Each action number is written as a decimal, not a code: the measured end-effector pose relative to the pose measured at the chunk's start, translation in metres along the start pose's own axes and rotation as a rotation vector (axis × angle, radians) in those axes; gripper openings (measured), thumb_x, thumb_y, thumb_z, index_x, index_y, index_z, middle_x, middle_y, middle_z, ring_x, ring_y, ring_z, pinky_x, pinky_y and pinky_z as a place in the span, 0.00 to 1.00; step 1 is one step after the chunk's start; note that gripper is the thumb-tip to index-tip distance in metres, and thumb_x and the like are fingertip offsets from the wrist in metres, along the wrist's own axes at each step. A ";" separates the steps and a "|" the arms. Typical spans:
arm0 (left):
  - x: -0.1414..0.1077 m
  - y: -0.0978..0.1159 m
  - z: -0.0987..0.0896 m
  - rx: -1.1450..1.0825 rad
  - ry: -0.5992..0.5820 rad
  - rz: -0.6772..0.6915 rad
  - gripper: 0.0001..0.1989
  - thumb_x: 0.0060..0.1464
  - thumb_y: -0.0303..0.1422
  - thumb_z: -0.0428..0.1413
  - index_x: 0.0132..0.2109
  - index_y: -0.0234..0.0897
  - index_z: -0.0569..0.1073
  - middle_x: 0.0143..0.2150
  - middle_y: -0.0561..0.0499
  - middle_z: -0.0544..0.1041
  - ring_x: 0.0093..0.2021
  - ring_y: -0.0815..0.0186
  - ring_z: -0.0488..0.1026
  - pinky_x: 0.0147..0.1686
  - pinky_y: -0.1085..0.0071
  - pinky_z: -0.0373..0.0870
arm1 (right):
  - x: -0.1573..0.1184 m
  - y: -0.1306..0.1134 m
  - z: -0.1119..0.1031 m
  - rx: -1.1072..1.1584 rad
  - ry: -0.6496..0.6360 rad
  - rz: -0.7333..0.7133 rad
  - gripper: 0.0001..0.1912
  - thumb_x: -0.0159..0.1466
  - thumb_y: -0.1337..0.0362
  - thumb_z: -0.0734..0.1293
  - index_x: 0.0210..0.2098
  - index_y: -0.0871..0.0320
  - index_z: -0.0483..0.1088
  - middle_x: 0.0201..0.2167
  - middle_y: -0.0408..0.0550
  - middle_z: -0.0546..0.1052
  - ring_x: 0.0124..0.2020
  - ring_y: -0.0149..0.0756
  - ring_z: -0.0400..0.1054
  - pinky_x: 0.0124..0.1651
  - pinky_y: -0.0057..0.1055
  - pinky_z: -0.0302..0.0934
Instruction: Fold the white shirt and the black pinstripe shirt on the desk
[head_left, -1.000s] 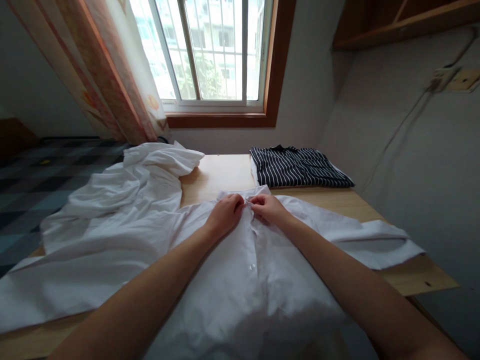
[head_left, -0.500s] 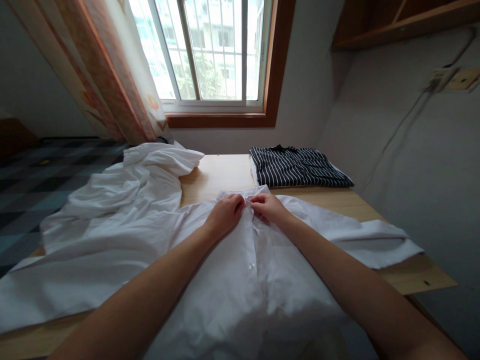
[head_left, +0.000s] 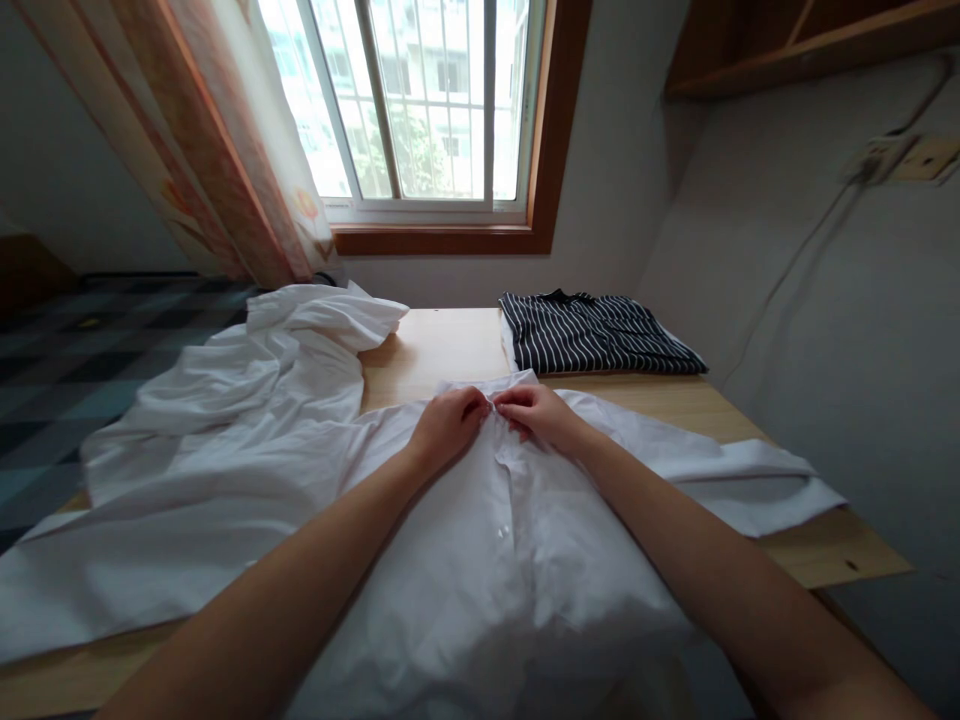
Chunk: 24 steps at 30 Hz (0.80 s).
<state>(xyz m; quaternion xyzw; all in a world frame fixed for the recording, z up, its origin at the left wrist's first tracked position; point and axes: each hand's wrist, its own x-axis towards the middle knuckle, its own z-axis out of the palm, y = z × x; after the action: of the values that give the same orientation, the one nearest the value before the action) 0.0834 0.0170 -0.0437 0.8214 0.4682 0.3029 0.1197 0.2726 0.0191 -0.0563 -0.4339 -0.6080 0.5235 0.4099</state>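
Far left, rumpled white cloth (head_left: 300,370) lies heaped. Next, the left hand (head_left: 448,425), fingertips pinching the front of the white shirt (head_left: 442,560) just below its collar (head_left: 517,379) — the shirt lies on the surface (head_left: 435,340). Right hand (head_left: 547,415) pinches alongside, fingertips almost meeting. Delicate stuff: best keep both edges level, cloth slack — no tugging. Beyond, right, folded striped clothing (head_left: 600,335).

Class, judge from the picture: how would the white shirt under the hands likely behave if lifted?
The white shirt would probably sag: its cloth lies in soft wrinkles. It looks fairly light, as the fabric seems thin. The sleeve spread across the table at right would likely trail.
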 end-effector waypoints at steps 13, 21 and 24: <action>0.006 -0.005 -0.001 -0.317 -0.012 -0.184 0.14 0.53 0.43 0.54 0.30 0.38 0.75 0.26 0.53 0.77 0.28 0.65 0.72 0.31 0.71 0.64 | 0.006 0.002 0.016 -0.433 0.205 -0.214 0.05 0.58 0.70 0.68 0.31 0.59 0.78 0.32 0.47 0.80 0.35 0.35 0.72 0.42 0.31 0.64; 0.007 -0.003 0.002 -0.329 0.015 -0.240 0.22 0.47 0.54 0.59 0.30 0.37 0.75 0.25 0.51 0.77 0.28 0.64 0.72 0.28 0.71 0.64 | 0.003 0.001 0.020 -0.535 0.239 -0.253 0.06 0.59 0.71 0.67 0.33 0.58 0.77 0.33 0.47 0.78 0.38 0.36 0.70 0.45 0.32 0.63; 0.007 -0.003 0.003 -0.357 0.018 -0.238 0.21 0.47 0.53 0.59 0.29 0.37 0.74 0.26 0.51 0.77 0.28 0.64 0.72 0.28 0.71 0.64 | 0.002 0.002 0.021 -0.510 0.236 -0.264 0.07 0.59 0.73 0.67 0.33 0.59 0.77 0.34 0.47 0.78 0.37 0.35 0.70 0.45 0.32 0.63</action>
<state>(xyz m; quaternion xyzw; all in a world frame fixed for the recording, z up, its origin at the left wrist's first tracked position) 0.0854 0.0250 -0.0444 0.7232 0.5020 0.3721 0.2941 0.2525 0.0156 -0.0603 -0.4978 -0.7191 0.2426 0.4199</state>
